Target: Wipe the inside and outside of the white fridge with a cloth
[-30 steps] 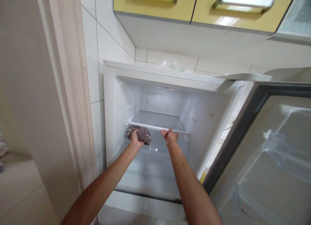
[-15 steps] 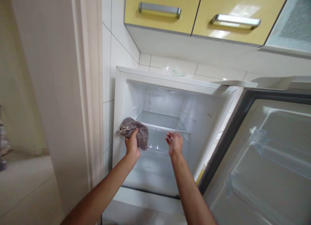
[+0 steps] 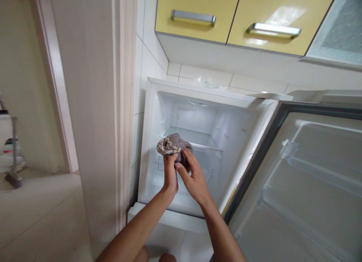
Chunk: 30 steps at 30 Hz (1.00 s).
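A bunched grey-brown cloth [image 3: 173, 143] is held up in front of the open refrigerator [image 3: 151, 141]. My left hand [image 3: 171, 175] grips it from below, thumb pressed against the fabric. On the cloth's right side, my right hand [image 3: 194, 175] has its fingers and thumb closed on the fabric. Behind the cloth, a glass shelf [image 3: 198, 135] spans the upper part of the white compartment. A clear lower shelf or drawer is partly covered by the cloth and my hands.
The refrigerator door [image 3: 316, 171] stands swung out to the right, with clear door racks [image 3: 325, 175]. Yellow cabinets [image 3: 198, 13] hang above. A door frame [image 3: 98, 122] rises at the left, with a broom [image 3: 13, 175] beyond it. A plastic bag [image 3: 209, 84] lies atop the refrigerator.
My left hand has brought the cloth rightward to the middle of the opening. My right hand, apart from it before, has come in and taken hold of the cloth. The view has shifted slightly left.
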{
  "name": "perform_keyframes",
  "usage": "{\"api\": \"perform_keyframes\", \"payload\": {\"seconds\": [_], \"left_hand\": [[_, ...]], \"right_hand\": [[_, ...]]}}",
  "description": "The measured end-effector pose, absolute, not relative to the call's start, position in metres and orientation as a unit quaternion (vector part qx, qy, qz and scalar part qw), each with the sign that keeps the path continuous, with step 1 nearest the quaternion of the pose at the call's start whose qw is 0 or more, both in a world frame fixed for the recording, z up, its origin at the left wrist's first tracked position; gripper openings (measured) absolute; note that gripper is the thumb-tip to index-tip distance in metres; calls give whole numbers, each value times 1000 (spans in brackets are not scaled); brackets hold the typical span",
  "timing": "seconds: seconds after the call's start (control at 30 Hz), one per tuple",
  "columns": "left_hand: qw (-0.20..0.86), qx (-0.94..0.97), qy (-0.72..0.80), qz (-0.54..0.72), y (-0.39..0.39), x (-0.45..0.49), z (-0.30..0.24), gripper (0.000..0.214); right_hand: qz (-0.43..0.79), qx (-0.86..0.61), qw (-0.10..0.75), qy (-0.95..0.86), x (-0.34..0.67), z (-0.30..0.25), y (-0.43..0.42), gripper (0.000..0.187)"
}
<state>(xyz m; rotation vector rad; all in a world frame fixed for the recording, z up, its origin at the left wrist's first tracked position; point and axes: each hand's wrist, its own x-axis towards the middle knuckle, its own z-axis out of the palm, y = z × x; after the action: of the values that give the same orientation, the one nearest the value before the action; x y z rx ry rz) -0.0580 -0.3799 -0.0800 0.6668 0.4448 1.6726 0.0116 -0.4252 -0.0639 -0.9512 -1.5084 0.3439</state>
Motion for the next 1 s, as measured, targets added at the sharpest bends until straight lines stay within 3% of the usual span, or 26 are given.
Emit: {"api": "perform_keyframes", "payload": {"seconds": [0.17,0.3,0.5,0.8,1.0], "left_hand": [[595,341,116,719,-405,-72,-75,58],[557,421,94,709,-421,-79,-72,79],[526,501,101,680,-432,-83,-92,84],[576,481,56,659,-439,-93,-93,93],[599,484,99,630,-433,-125,-84,75]], "right_hand": [[159,-416,592,-672,6,-47,-445,62],[240,-405,620,-627,2,-34,-448,70],[267,-408,658,-574,-5,-28,-445,83],[113,-446,772,-439,-18,-35,-420,58],[14,-459,783,-420,15,-28,-400,46]]}}
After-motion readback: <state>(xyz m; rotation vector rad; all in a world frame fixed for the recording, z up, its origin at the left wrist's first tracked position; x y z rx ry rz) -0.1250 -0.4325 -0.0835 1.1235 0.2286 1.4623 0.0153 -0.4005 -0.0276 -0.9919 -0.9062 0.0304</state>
